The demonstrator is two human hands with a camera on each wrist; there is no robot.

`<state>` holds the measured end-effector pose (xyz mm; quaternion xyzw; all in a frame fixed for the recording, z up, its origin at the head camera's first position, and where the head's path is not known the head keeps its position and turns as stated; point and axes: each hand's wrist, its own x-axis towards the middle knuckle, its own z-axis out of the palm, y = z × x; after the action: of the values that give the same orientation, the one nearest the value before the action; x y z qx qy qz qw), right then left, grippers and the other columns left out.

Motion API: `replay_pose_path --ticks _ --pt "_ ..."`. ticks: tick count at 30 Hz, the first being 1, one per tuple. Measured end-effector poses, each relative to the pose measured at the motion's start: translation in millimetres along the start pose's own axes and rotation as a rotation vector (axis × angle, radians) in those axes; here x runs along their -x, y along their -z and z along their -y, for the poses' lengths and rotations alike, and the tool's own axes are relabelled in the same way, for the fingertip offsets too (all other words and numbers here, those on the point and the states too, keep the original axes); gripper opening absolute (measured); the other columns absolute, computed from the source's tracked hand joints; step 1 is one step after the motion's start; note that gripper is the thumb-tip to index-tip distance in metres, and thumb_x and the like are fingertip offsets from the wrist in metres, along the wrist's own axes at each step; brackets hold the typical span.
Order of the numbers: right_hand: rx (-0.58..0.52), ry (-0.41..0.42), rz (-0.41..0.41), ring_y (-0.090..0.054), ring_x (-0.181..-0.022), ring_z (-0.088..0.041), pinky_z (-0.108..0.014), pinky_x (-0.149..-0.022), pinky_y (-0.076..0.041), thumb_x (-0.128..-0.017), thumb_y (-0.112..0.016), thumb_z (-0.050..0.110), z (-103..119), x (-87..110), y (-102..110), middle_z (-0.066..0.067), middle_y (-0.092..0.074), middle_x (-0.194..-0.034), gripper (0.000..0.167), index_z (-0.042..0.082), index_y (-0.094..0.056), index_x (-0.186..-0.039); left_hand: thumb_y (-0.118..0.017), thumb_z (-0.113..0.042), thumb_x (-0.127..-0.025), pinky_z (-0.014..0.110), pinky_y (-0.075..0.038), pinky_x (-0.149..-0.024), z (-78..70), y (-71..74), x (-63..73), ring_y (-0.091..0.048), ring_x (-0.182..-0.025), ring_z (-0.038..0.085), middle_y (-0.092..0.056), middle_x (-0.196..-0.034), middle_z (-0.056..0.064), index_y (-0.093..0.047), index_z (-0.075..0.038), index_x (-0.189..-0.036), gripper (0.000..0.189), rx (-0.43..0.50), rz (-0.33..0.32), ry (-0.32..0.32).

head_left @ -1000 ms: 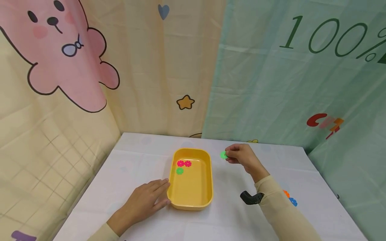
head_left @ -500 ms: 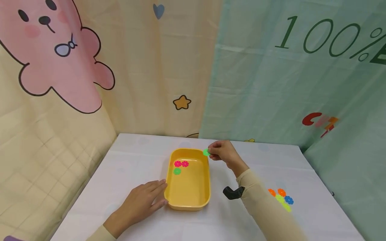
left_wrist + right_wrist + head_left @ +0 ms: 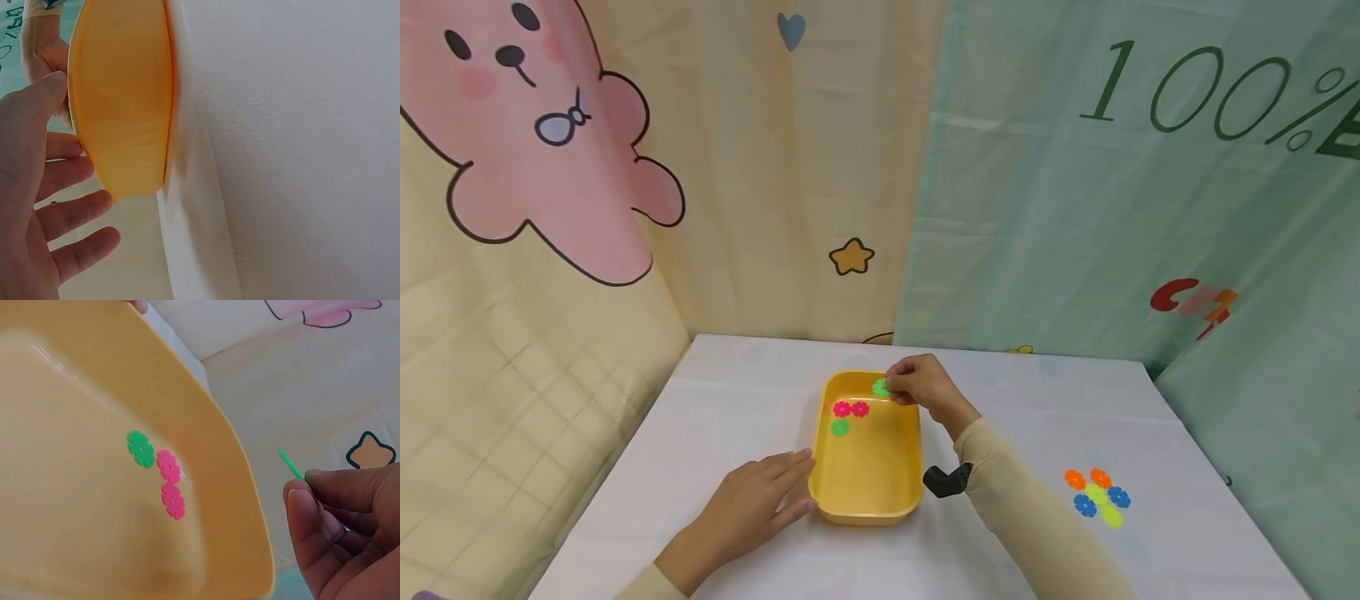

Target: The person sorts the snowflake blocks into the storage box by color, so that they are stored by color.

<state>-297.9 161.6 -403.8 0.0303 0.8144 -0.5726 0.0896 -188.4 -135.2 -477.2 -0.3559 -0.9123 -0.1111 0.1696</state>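
Note:
My right hand (image 3: 922, 387) pinches a green flower-shaped disc (image 3: 881, 387) between thumb and fingertips, over the far end of a yellow tray (image 3: 868, 518). In the right wrist view that held disc (image 3: 290, 464) shows edge-on. Inside the tray lie two pink flower discs (image 3: 170, 484) side by side and one green flower disc (image 3: 141, 449) beside them. My left hand (image 3: 752, 508) rests at the tray's left side with fingers extended. The left wrist view shows its fingertips (image 3: 100, 203) right at the rim of the tray (image 3: 125, 94).
On the white table (image 3: 1000, 550), to the right of the tray, lies a cluster of flower discs: orange (image 3: 1101, 477), blue (image 3: 1118, 497) and yellow-green (image 3: 1111, 517). Printed curtains (image 3: 760, 167) stand behind the table and along both sides. A black wrist device (image 3: 947, 481) sits on the right sleeve.
My right hand has moved left with the green disc, from beside the tray to over its far end. The discs on the right have come into full view. My left hand stays at the rim.

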Motion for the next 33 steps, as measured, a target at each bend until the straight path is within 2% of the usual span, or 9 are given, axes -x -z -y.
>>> replay_pose_path --ticks 8,14,24,33 --pt "0.052 -0.017 0.061 -0.065 -0.064 -0.018 -0.027 -0.067 -0.062 -0.094 -0.069 0.001 -5 -9.6 -22 -0.011 -0.067 -0.079 0.006 -0.003 -0.071 -0.096 -0.06 -0.057 -0.098 0.043 -0.058 -0.09 1.4 -0.8 -2.2 -0.066 -0.12 0.02 -0.065 -0.139 -0.001 -0.067 -0.014 -0.135 0.057 0.01 0.022 0.009" --pt "0.143 -0.024 0.083 -0.062 -0.059 -0.016 -0.027 -0.064 -0.061 -0.09 -0.068 -0.004 -10 -13.1 -40 -0.01 -0.064 -0.079 0.004 -0.005 -0.07 -0.094 -0.06 -0.056 -0.098 0.043 -0.058 -0.089 2.2 -2.2 -1.0 -0.066 -0.12 0.021 -0.065 -0.139 0.0 -0.067 -0.013 -0.134 0.057 0.012 0.02 -0.002" --pt "0.31 -0.089 0.031 -0.062 -0.062 -0.018 -0.028 -0.065 -0.061 -0.085 -0.07 -0.005 -13 -17.4 -51 -0.008 -0.063 -0.079 0.004 -0.003 -0.072 -0.088 -0.06 -0.056 -0.098 0.043 -0.058 -0.09 1.0 -1.7 -0.4 -0.066 -0.121 0.021 -0.064 -0.14 0.0 -0.066 -0.013 -0.136 0.058 0.025 0.04 0.013" --pt "0.4 -0.129 0.02 -0.066 -0.064 -0.024 -0.028 -0.063 -0.059 -0.086 -0.072 -0.002 -21 -24.9 -59 -0.009 -0.066 -0.075 0.004 0.0 -0.073 -0.082 -0.058 -0.057 -0.099 0.043 -0.058 -0.091 -0.6 -0.1 0.0 -0.066 -0.121 0.02 -0.065 -0.14 0.0 -0.066 -0.013 -0.136 0.058 0.028 0.047 0.025"
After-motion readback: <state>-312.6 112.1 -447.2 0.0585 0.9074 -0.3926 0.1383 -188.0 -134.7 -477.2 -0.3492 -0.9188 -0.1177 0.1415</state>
